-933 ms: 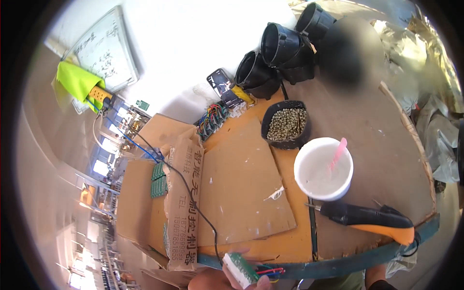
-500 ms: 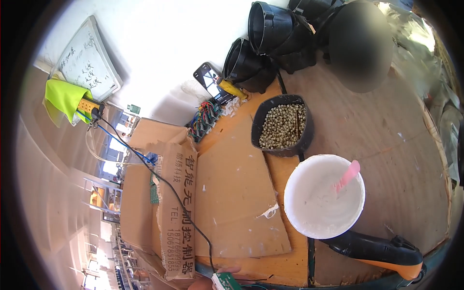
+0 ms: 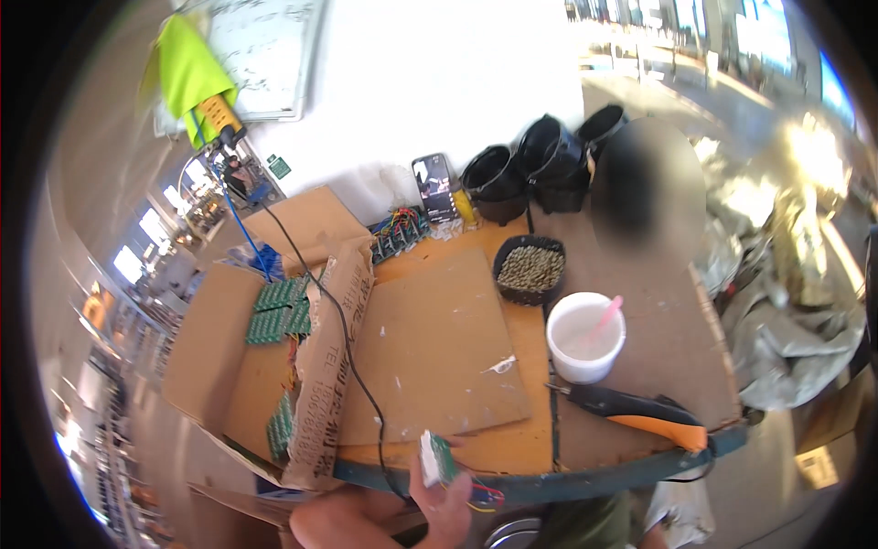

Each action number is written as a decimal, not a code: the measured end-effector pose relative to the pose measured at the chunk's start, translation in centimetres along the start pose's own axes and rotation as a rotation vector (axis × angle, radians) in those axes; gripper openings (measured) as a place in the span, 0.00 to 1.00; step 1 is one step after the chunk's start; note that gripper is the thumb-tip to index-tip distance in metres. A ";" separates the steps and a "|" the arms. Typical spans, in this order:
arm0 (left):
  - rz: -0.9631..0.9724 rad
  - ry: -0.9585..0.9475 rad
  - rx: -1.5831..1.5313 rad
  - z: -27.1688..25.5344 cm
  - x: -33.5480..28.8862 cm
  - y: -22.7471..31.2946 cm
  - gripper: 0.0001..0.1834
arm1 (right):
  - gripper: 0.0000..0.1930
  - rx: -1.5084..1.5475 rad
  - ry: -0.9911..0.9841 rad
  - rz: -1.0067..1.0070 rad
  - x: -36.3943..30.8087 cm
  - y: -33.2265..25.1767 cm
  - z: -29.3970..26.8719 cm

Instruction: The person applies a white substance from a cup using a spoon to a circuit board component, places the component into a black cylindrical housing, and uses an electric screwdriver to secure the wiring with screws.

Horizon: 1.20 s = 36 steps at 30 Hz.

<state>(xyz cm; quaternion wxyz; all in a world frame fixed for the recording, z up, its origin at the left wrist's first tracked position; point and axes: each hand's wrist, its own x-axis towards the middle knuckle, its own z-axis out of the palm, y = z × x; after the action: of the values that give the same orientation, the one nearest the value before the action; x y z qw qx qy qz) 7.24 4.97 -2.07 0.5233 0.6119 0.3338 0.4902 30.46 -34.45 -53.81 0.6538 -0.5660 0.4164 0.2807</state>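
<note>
My left hand [image 3: 443, 520] is closed around a small green circuit board [image 3: 443, 457] with a white face, at the table's near edge. Thin red, yellow and blue wires [image 3: 487, 497] trail beside the hand. Of my right hand nothing can be made out. Beyond the board lies a flat cardboard sheet [image 3: 430, 339]. To the left stands an open cardboard box [image 3: 315, 403] with several green circuit boards [image 3: 274, 311] inside. A black cable [image 3: 343, 316] runs across the box and down toward my left hand.
Right of the sheet stand a white tub [image 3: 576, 357] with a pink stick [image 3: 607, 313] and a black container of pellets [image 3: 532, 270]. A black and orange handheld power tool [image 3: 640, 416] lies nearer. Behind are a phone [image 3: 434, 188], wired boards [image 3: 400, 235] and black buckets [image 3: 494, 183].
The view has tilted up and pulled back, showing more of the box's inside and the floor. The circuit board, still in my left hand, now shows fully with its wires.
</note>
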 end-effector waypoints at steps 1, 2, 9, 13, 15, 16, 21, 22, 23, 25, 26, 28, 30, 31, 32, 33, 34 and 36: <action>-0.058 -0.023 -0.072 -0.4 0.0 1.0 0.29 | 0.19 0.052 -0.016 0.006 -0.5 -0.4 -0.4; -0.081 -0.055 -0.108 -1.1 0.0 1.8 0.27 | 0.19 0.101 -0.037 0.002 -0.9 -1.0 -0.9; -0.288 -0.183 -0.295 -4.5 1.9 7.0 0.20 | 0.19 0.413 -0.145 -0.108 -2.9 -6.2 -7.0; -0.339 -0.179 -0.506 -6.3 4.8 8.3 0.24 | 0.18 0.513 -0.077 -0.486 -8.8 -13.9 -11.1; -0.337 -0.162 -0.583 -8.5 5.6 8.8 0.25 | 0.18 0.473 0.014 -0.776 -16.8 -18.6 -9.0; -0.307 -0.123 -0.596 -9.2 5.8 8.3 0.26 | 0.17 0.369 0.067 -0.940 -21.5 -20.7 -7.9; -0.422 -0.094 -0.747 -12.0 5.4 7.2 0.28 | 0.26 -0.437 0.237 -1.490 -43.0 -24.7 0.1; -0.428 -0.060 -0.758 -12.6 5.2 7.1 0.28 | 0.24 -0.561 0.160 -1.489 -49.1 -23.5 3.5; -0.436 -0.042 -0.780 -12.7 5.1 7.0 0.28 | 0.21 -0.544 -0.011 -1.540 -51.4 -22.5 5.9; -0.400 -0.041 -0.773 -12.5 5.2 7.2 0.25 | 0.12 -0.619 -0.293 -1.607 -54.4 -19.1 12.5; -0.366 -0.035 -0.744 -12.2 5.3 7.4 0.25 | 0.14 -0.847 -0.405 -1.935 -58.9 -17.9 16.1; -0.343 -0.025 -0.677 -12.4 5.6 7.4 0.22 | 0.21 -0.987 -0.765 -2.413 -59.1 -15.9 23.6; -0.323 -0.054 -0.637 -11.5 6.1 7.5 0.21 | 0.20 -1.083 -0.933 -2.541 -59.1 -14.2 28.7; -0.295 -0.060 -0.597 -11.6 6.5 7.9 0.20 | 0.18 -1.251 -0.931 -2.539 -59.3 -13.8 30.3; -0.269 -0.094 -0.550 -11.5 6.2 8.4 0.20 | 0.16 -1.182 -1.006 -2.496 -59.7 -13.9 30.4; -0.171 -0.158 -0.489 -11.7 5.8 6.7 0.23 | 0.14 -1.114 -1.075 -2.451 -60.4 -14.0 30.0; -0.130 -0.185 -0.513 -12.1 5.3 7.0 0.26 | 0.11 -0.974 -1.026 -2.392 -62.0 -13.3 29.5; -0.101 -0.360 -0.588 -10.7 4.8 8.6 0.35 | 0.13 -0.796 -1.024 -2.038 -62.0 -12.7 26.6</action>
<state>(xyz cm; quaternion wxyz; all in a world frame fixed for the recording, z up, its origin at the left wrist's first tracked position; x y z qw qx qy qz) -2.42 10.76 7.14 0.7513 0.4942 0.1104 0.4232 16.43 -4.63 6.40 0.4443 -0.6195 -0.6441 -0.0634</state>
